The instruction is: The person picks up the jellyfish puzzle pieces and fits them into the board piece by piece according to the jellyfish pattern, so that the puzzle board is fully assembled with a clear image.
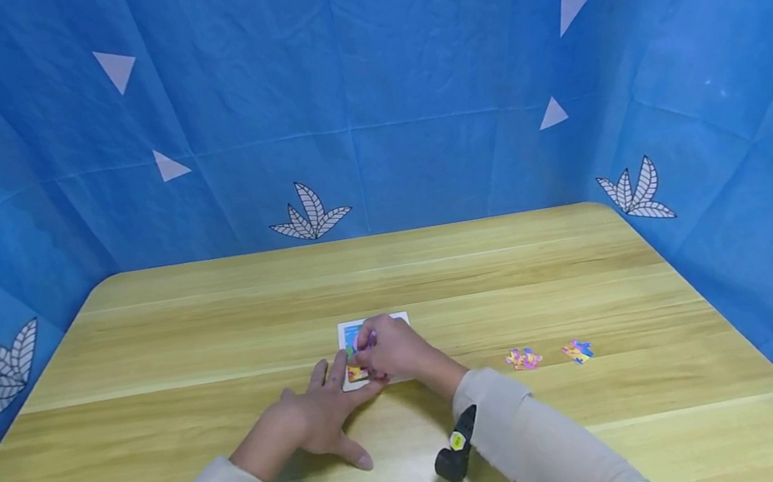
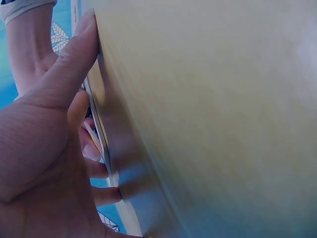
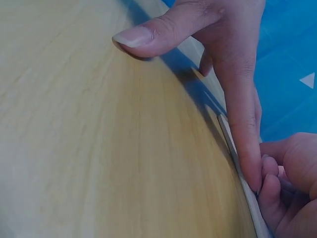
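Observation:
A small white-framed puzzle board [image 1: 342, 334] with a colourful picture lies flat on the table, partly hidden by both hands. My left hand [image 1: 312, 420] spreads its straight fingers over the board's near left edge, thumb pointing away on the tabletop. Over the middle of the board, my right hand [image 1: 398, 350] has its fingers curled and pinches a thin puzzle piece [image 2: 92, 136], which shows tilted above the board in the left wrist view. Most of this piece is covered by the fingers. In the right wrist view, the left index finger [image 3: 246, 148] presses down beside the right fingertips.
Two loose groups of puzzle pieces lie to the right on the wooden table [image 1: 218, 327]: a pink and yellow one [image 1: 524, 359] and a blue and yellow one [image 1: 578, 351]. A blue patterned curtain [image 1: 363, 93] hangs behind and along the sides.

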`<state>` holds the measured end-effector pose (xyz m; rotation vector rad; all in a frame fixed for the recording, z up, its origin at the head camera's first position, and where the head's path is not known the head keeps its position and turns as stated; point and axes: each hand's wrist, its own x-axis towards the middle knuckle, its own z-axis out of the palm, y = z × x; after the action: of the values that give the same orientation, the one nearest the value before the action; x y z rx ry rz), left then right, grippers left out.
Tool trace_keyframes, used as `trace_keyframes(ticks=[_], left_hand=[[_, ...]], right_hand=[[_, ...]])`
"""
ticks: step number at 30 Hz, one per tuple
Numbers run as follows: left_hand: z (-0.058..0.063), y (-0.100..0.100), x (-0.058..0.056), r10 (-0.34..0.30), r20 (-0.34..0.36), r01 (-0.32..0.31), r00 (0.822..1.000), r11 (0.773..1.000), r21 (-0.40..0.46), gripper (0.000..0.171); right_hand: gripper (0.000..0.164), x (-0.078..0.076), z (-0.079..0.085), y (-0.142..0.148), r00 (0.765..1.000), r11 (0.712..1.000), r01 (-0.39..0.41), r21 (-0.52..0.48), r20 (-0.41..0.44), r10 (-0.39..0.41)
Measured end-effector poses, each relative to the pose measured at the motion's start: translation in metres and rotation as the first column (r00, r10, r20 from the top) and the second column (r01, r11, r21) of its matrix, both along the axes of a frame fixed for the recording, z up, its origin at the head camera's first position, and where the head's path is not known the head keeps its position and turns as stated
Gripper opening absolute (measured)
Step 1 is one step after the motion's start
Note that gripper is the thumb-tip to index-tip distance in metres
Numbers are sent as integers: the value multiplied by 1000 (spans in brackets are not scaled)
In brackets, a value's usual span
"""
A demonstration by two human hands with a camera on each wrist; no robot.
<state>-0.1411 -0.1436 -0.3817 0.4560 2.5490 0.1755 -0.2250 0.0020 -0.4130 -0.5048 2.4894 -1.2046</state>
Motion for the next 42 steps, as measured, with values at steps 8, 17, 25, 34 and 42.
trace_keyframes(ticks=[8, 17, 25, 34, 42], left_hand=[[-1, 0, -2, -3, 7, 3, 1000, 1000, 0, 98], [0, 0, -3, -4, 10, 4, 1000, 1000, -4, 99], [1, 1, -4, -6, 14, 6, 1000, 1000, -7, 100], [2, 1, -5, -10, 12, 11, 1000, 1000, -17, 99], [1, 0, -2, 1, 27, -1, 1000, 1000, -6, 99]], right_hand=[[19, -4, 2, 0, 998, 999, -35, 33, -46, 37], [27, -9, 3, 4, 999, 993, -32, 112, 20, 30], [30, -11, 3, 7, 998, 994, -12, 108, 55, 6], [31, -10, 3, 6, 999, 989, -33, 145, -23, 37], [37, -5, 1, 9, 995, 990, -49, 135, -78, 60]])
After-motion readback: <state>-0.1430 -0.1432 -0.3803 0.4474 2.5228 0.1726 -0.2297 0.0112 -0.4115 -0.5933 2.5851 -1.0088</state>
